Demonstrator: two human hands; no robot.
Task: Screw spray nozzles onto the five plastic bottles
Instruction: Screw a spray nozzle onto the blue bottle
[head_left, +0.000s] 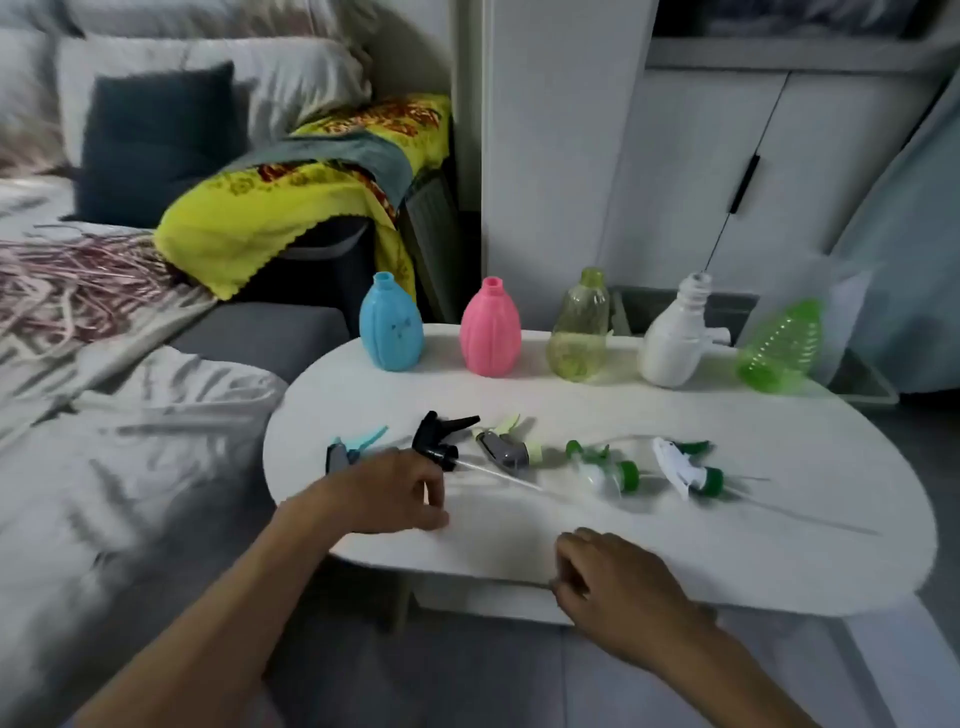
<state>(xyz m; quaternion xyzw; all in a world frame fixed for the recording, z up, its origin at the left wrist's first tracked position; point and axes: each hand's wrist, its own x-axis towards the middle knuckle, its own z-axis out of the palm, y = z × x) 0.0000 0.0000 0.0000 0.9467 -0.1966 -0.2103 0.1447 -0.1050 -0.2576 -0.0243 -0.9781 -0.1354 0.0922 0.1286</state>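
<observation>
Several uncapped bottles stand in a row at the back of the white table (779, 545): blue (390, 328), pink (490, 332), yellow-green (579, 332), white (675, 338) and a tilted green one (779, 348). In front lie several spray nozzles: teal-grey (348, 451), black (441, 441), grey-green (506, 449), and two white-green ones (605, 470) (685, 465). My left hand (389, 493) rests on the table beside the teal-grey and black nozzles, fingers loosely curled, holding nothing. My right hand (618, 587) hovers at the table's near edge, empty.
A sofa with grey bedding (130, 441), a dark cushion (156, 145) and a yellow blanket (291, 208) lies to the left. White cabinets (701, 182) stand behind the table. Thin dip tubes trail from the nozzles across the tabletop.
</observation>
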